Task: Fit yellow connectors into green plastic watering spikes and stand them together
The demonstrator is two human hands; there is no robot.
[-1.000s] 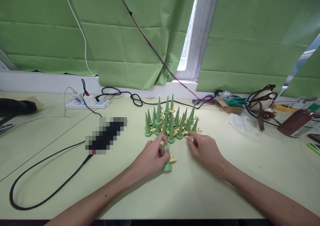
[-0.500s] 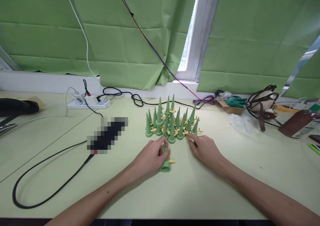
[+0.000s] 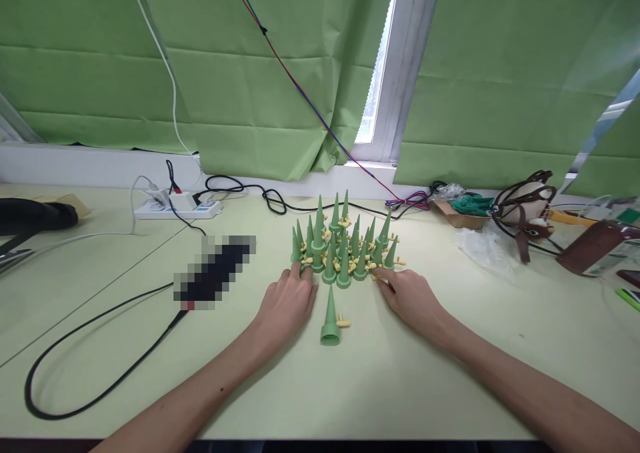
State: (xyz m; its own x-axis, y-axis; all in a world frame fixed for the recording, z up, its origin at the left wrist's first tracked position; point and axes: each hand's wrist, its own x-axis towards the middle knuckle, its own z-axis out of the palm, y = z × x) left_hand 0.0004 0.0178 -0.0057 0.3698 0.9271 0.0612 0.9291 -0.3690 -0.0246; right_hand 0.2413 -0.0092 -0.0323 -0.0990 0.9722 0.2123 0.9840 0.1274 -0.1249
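Note:
A cluster of several upright green cones (image 3: 342, 246) with small yellow side pieces stands at the middle of the pale table (image 3: 380, 373). One green cone (image 3: 330, 315) stands alone in front of the cluster, with a yellow piece (image 3: 343, 320) at its right side. My left hand (image 3: 286, 304) lies just left of that cone, fingers stretched forward and touching the front-left cones of the cluster; it holds nothing. My right hand (image 3: 407, 297) rests at the cluster's front-right corner, its fingertips pinched on a small yellow piece (image 3: 375, 276) there.
A black cable (image 3: 90, 353) loops over the left of the table from a blurred dark object (image 3: 214, 271). A white power strip (image 3: 176, 206) and cords lie at the back left. A brown-strapped bag (image 3: 525, 216), plastic wrap and boxes crowd the back right. Green curtains hang behind.
My left hand has let go of the single green cone, which now stands alone, and has moved forward and left to the cluster's front-left edge. My right hand has barely moved.

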